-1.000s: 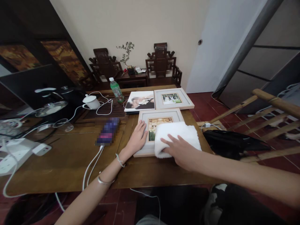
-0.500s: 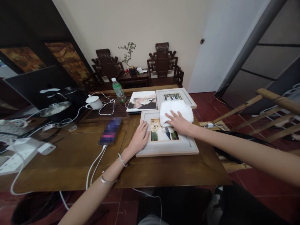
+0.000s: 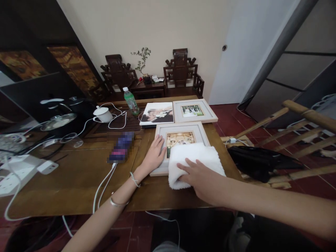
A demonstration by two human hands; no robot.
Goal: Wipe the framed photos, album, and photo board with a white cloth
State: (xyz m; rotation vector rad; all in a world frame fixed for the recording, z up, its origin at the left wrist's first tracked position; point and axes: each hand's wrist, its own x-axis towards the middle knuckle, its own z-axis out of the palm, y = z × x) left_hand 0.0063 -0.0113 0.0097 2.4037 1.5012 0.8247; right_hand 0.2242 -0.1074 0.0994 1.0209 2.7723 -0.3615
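A light wooden picture frame [image 3: 179,130] lies flat on the brown table [image 3: 78,178]. My left hand [image 3: 154,156] rests flat on the frame's left border, fingers stretched out. My right hand [image 3: 202,176] presses flat, fingers spread, on a folded white cloth [image 3: 194,157]. The cloth covers the near half of the frame and reaches over its front edge. Only the top of the photo under the glass shows.
Two more pictures lie behind: an unframed print [image 3: 156,113] and a second framed photo [image 3: 193,110]. A phone [image 3: 121,146] on a white cable, a green bottle [image 3: 130,101], a white teapot [image 3: 103,113] and power strips [image 3: 18,171] sit left. A wooden chair [image 3: 301,140] stands right.
My right hand slid the white cloth up to the frame's far edge, then back down toward me over the near half. My left hand stayed on the frame's left border.
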